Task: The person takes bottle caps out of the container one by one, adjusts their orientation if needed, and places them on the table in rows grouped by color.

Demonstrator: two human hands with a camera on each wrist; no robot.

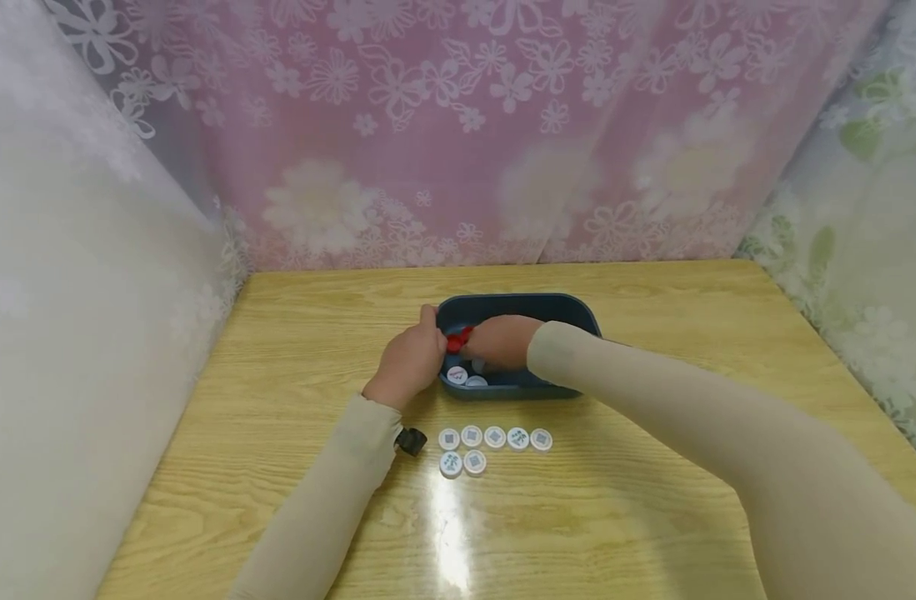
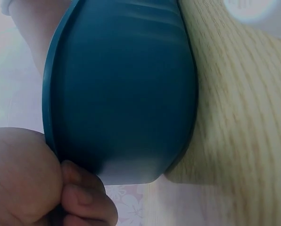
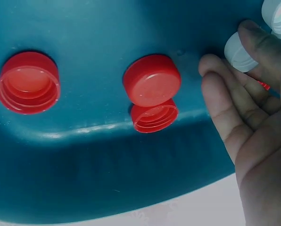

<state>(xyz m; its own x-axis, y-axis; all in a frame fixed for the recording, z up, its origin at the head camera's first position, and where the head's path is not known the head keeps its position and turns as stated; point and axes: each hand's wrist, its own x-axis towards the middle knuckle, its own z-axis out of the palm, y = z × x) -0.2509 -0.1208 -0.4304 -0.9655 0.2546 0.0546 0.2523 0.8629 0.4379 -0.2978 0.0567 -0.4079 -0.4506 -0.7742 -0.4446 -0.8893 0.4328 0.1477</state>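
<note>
A dark blue plastic tub (image 1: 513, 394) holds red and white bottle caps. My left hand (image 1: 411, 358) grips its left end, with curled fingers at the rim in the left wrist view. My right hand (image 1: 500, 342) reaches down inside the tub. In the right wrist view, a white bottle cap (image 3: 238, 52) sits between its thumb and fingers, partly covered by the thumb. Beside that hand lie a red cap (image 3: 28, 83) and two more red caps, one leaning on the other. A white cap with a printed top (image 1: 457, 375) lies in the tub's near left corner.
In front of the tub, several white caps (image 1: 494, 437) with printed tops form a row on the wooden table (image 1: 292, 333). A second, shorter row with a cap (image 1: 475, 462) lies nearer me. Floral cloth (image 1: 458, 150) hangs behind the table and along both sides.
</note>
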